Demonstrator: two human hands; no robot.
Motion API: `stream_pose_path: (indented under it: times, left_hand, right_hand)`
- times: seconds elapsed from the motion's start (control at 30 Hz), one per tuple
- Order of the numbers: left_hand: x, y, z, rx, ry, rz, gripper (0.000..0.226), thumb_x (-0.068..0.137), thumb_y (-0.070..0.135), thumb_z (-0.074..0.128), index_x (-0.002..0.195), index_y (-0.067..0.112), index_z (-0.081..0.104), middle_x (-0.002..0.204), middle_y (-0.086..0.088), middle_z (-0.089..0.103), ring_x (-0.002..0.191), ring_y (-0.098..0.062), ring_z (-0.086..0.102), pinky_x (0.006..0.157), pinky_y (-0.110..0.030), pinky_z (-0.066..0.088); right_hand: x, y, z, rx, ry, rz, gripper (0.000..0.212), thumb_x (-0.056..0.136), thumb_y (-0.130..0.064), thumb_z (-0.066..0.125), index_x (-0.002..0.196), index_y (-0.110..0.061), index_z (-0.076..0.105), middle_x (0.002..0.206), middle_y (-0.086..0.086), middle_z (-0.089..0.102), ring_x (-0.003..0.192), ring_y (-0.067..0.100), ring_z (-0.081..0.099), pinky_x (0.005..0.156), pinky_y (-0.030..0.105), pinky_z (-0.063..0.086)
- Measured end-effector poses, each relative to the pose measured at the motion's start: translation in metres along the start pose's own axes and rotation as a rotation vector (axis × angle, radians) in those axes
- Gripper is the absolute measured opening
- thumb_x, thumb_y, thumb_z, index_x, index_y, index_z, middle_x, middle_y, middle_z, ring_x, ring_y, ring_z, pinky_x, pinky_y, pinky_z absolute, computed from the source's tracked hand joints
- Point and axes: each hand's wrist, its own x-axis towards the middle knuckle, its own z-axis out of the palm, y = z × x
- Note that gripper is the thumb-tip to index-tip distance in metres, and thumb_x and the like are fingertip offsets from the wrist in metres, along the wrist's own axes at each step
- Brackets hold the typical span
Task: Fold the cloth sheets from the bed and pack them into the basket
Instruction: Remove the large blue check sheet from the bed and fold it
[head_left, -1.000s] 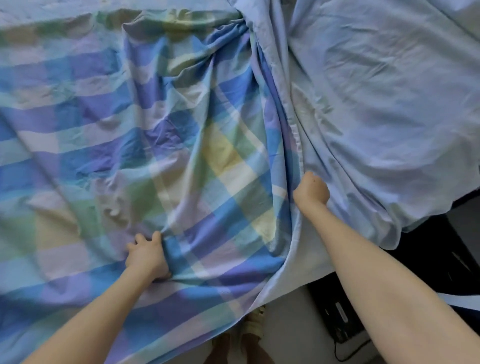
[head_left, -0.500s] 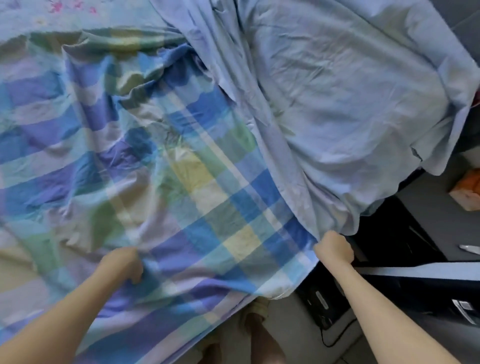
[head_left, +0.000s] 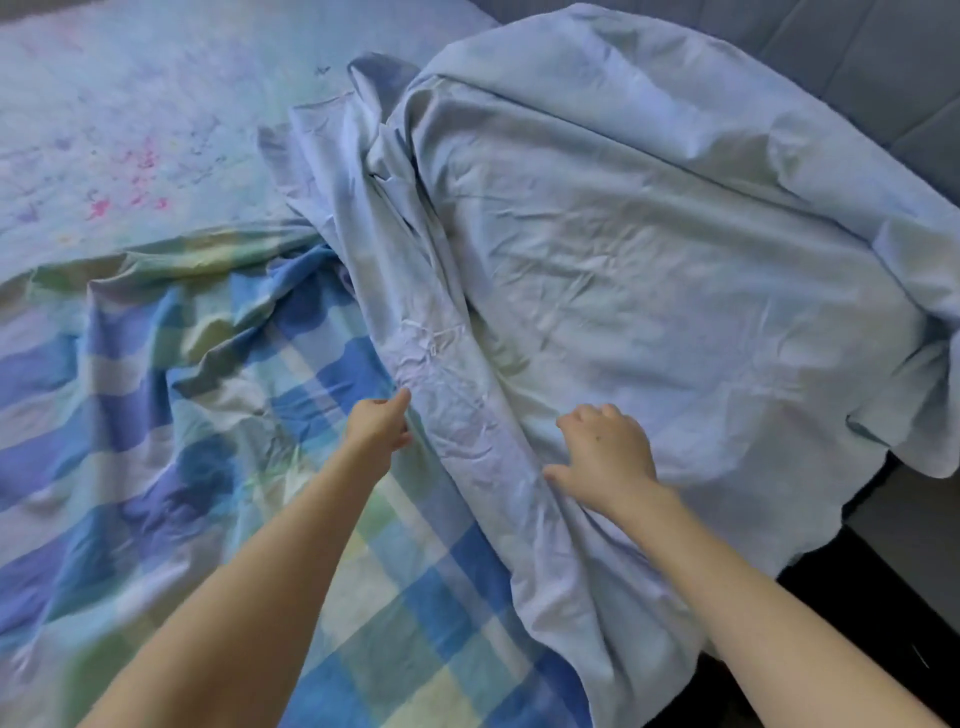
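**Two hands at the fold of a pale blue sheet, checked sheet alongside**

Two cloth sheets lie crumpled on the bed. Pale blue sheet (head_left: 649, 270) fills the centre and right of the frame, heaped and wrinkled, its right edge hanging over the bed side at right. A long bunched ridge of it runs from upper centre down to lower centre. Checked sheet (head_left: 197, 415), blue, green, yellow and white squares, covers the left and lower-left of the frame, rumpled, its right edge tucked under the pale blue ridge.

Left hand (head_left: 378, 428) at centre frame, fingers curled, thumb forward, at the left flank of the ridge where it meets the checked sheet; looks like a pinch on the pale blue fabric, but the fingertips are hidden, so the grip is not certain. Right hand (head_left: 605, 452) at centre right, palm down on the pale blue sheet, fingers bent and spread, thumb out to the left against the ridge; pressing on the cloth, no fold closed in the fingers as far as visible. Both forearms enter from the bottom edge.

Upper left: bed cover (head_left: 130, 130), light blue-green with pink and purple speckled print, flat. Upper right corner: grey padded surface (head_left: 883, 62). Lower right: dark floor area (head_left: 883, 597) beside the bed. Left side of frame is motion-blurred.
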Motion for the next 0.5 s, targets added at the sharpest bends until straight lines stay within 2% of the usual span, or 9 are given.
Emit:
stream_pose_path:
  times: [0.07,0.13,0.2,0.27,0.37,0.4,0.43,0.5]
  left_hand:
    - [0.025,0.014,0.014,-0.063,0.075,-0.059,0.034,0.088,0.030,0.064,0.073,0.007,0.045,0.070,-0.005,0.039,0.045,-0.015,0.048,0.054,-0.025,0.045]
    - [0.047,0.022,0.022,-0.067,0.085,-0.065,0.034,0.087,0.031,0.066,0.074,0.008,0.045,0.064,-0.005,0.036,0.046,-0.017,0.039,0.049,-0.024,0.034]
    - [0.061,0.033,0.027,-0.061,0.055,-0.033,0.036,0.088,0.024,0.065,0.065,0.011,0.041,0.059,-0.004,0.032,0.047,-0.017,0.030,0.044,-0.021,0.026]
    - [0.061,0.048,0.034,0.004,0.101,0.048,0.037,0.087,0.012,0.062,0.059,0.012,0.038,0.056,-0.004,0.032,0.048,-0.019,0.029,0.042,-0.020,0.026]
    - [0.033,0.088,0.047,0.035,0.349,0.360,0.025,0.080,0.003,0.054,0.061,0.010,0.039,0.058,-0.002,0.035,0.058,-0.019,0.033,0.055,-0.029,0.032]
    - [0.013,0.099,0.052,0.067,0.348,0.525,0.022,0.079,0.003,0.052,0.064,0.011,0.038,0.059,-0.001,0.034,0.059,-0.016,0.032,0.057,-0.029,0.031]
    - [-0.011,0.108,0.059,0.137,0.279,0.715,0.022,0.078,0.004,0.050,0.064,0.013,0.035,0.059,-0.001,0.032,0.058,-0.013,0.030,0.056,-0.027,0.030]
    - [-0.057,0.108,0.070,0.388,0.041,1.045,0.020,0.077,0.011,0.048,0.064,0.019,0.035,0.056,-0.001,0.032,0.055,-0.008,0.029,0.053,-0.023,0.027]
  right_hand:
    - [0.017,0.012,-0.016,0.134,0.101,-0.104,0.043,0.090,-0.041,0.053,0.127,-0.019,0.053,0.126,0.000,0.054,0.120,0.022,0.043,0.093,0.031,0.038]
    - [0.029,0.019,-0.026,0.197,0.084,-0.190,0.037,0.094,-0.037,0.049,0.127,-0.021,0.053,0.126,-0.002,0.054,0.120,0.020,0.043,0.091,0.030,0.040]
    - [0.038,0.029,-0.030,0.204,0.089,-0.219,0.034,0.095,-0.035,0.047,0.126,-0.023,0.054,0.126,-0.004,0.055,0.121,0.018,0.042,0.088,0.029,0.040]
    - [0.043,0.035,-0.030,0.233,0.072,-0.206,0.033,0.095,-0.034,0.047,0.125,-0.023,0.056,0.125,-0.005,0.056,0.121,0.017,0.044,0.089,0.027,0.040]
    - [0.051,0.042,-0.033,0.454,0.149,-0.103,0.026,0.093,-0.033,0.053,0.112,-0.020,0.064,0.110,-0.005,0.065,0.107,0.015,0.056,0.083,0.025,0.043]
    - [0.053,0.042,-0.039,0.617,0.212,-0.046,0.024,0.092,-0.034,0.056,0.108,-0.019,0.066,0.101,-0.005,0.067,0.098,0.013,0.060,0.079,0.022,0.044]
    - [0.055,0.039,-0.050,0.821,0.258,0.002,0.028,0.088,-0.038,0.061,0.107,-0.018,0.067,0.096,-0.004,0.067,0.091,0.012,0.062,0.077,0.020,0.047]
    - [0.060,0.030,-0.077,1.299,0.237,0.043,0.057,0.072,-0.057,0.063,0.115,-0.020,0.061,0.097,0.000,0.068,0.090,0.015,0.064,0.080,0.030,0.054]
